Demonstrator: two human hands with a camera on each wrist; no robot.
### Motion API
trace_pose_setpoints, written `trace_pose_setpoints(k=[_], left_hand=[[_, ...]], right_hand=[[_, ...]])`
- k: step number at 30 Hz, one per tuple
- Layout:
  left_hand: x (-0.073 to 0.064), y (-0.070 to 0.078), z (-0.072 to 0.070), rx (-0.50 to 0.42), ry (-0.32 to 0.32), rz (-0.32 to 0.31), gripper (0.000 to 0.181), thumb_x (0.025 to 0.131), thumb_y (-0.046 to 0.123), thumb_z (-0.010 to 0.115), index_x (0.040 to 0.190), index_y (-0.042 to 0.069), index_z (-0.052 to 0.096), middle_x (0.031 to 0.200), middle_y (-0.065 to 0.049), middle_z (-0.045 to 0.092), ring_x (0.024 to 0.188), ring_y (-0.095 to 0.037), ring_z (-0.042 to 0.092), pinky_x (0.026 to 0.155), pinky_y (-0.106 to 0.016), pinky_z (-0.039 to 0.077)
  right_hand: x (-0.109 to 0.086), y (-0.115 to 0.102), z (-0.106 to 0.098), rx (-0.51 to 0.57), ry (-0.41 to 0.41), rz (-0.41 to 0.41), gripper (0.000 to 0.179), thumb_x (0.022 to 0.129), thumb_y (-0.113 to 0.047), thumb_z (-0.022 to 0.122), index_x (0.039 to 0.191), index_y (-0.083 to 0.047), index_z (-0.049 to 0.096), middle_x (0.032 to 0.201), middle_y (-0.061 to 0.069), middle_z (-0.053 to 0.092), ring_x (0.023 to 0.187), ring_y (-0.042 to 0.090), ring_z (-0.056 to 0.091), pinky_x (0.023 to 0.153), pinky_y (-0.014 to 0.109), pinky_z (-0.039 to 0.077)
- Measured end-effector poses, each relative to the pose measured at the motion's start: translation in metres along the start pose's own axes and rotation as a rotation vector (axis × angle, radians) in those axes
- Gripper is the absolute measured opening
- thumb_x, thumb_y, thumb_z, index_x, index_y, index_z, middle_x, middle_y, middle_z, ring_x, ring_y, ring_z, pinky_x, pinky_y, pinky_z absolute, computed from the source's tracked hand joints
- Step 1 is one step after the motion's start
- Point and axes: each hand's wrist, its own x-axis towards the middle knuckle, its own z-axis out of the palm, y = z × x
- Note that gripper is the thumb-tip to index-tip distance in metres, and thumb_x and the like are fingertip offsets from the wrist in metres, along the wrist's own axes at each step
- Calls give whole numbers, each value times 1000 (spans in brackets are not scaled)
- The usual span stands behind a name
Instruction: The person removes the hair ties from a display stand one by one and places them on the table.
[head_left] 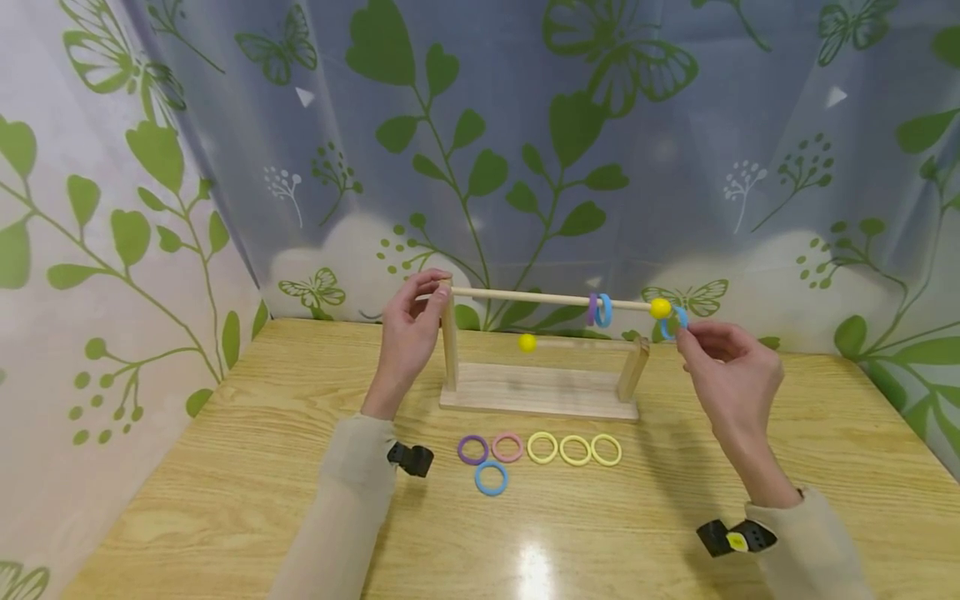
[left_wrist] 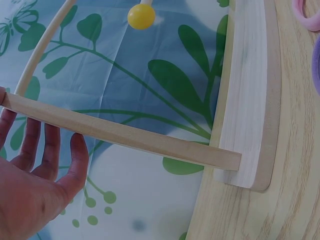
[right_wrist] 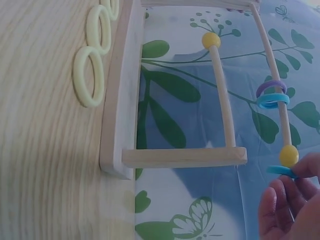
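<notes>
A wooden stand (head_left: 540,398) has a long upper rod (head_left: 525,296) and a shorter lower rod (head_left: 573,343), each tipped with a yellow ball. My left hand (head_left: 408,321) holds the top of the left post (head_left: 449,350), thumb in front. With thumb and fingertips, my right hand (head_left: 735,375) pinches a light blue ring (right_wrist: 280,171) right at the yellow ball (head_left: 660,308) ending the upper rod. A purple ring (head_left: 592,309) and another blue ring (head_left: 607,311) hang side by side on that rod.
In front of the base lie a purple ring (head_left: 460,451), a pink ring (head_left: 507,434) and several yellow rings (right_wrist: 75,80) in a row, with a blue ring (head_left: 491,493) just below. A patterned curtain (head_left: 480,225) hangs behind the wooden table (head_left: 300,500).
</notes>
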Motion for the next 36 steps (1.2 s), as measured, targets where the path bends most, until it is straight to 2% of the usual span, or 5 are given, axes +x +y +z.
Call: trace_pose_setpoints(k=[14,25,30,36], left_hand=[[1,1,0,-16,-3,1,25,104,16,59,126,6,66,111,-10,64,90,-16,64,71,-20,54],[0,1,0,-16,-4,-6,24,104,15,59,125,6,67,111,-11,64,92,-21,65,72,-21,55],[0,2,0,-13,-6,-3,25,104,16,59,126,6,66,112,-12,64,93,-24,65,72,-20,55],[0,1,-1,-16,-7,-4,25,105,16,58,127,6,66,113,-13,64,94,-23,65,72,-20,55]], right_hand=[[-8,8,-4,12,-32,-42,19,88,-12,80,100,1,76,74,-24,69,65,-1,68,59,13,55],[-14,11,-5,91,-87,-21,17,90,-8,76,101,5,74,81,-15,73,69,1,73,64,20,60],[-16,11,-6,87,-103,-28,14,90,-5,75,100,4,75,82,-14,73,68,2,74,64,21,60],[-19,10,-5,74,-123,1,16,89,-4,76,102,6,74,83,-16,71,68,2,73,64,19,60]])
